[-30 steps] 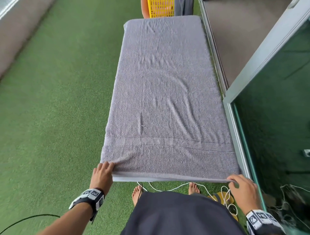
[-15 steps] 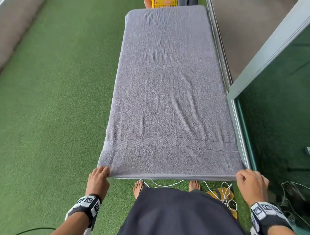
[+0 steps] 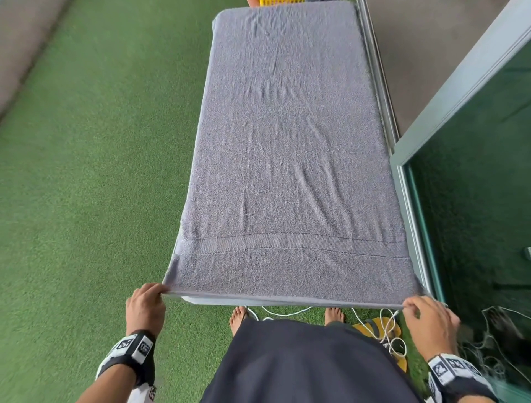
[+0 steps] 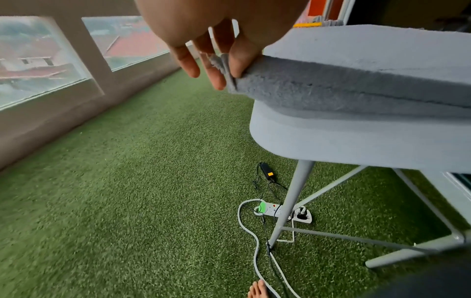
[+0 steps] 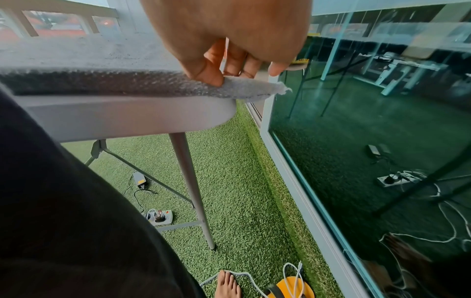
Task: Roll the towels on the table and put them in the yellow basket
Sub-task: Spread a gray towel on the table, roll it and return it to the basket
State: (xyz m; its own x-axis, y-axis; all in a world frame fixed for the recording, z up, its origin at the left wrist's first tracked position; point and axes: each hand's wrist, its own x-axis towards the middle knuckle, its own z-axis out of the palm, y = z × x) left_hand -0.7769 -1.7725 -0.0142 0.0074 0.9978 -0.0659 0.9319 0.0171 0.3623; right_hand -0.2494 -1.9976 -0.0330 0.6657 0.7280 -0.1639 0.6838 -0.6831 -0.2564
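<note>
At the lower left of the head view, the left hand (image 3: 145, 306) pinches the near left corner of the grey towel (image 3: 290, 161), thumb above and fingers curled beneath. At the lower right, the right hand (image 3: 428, 322) pinches the opposite corner likewise. The towel lies spread across the table (image 4: 356, 141); the yellow basket (image 3: 280, 2) peeks in at the top edge.
</note>
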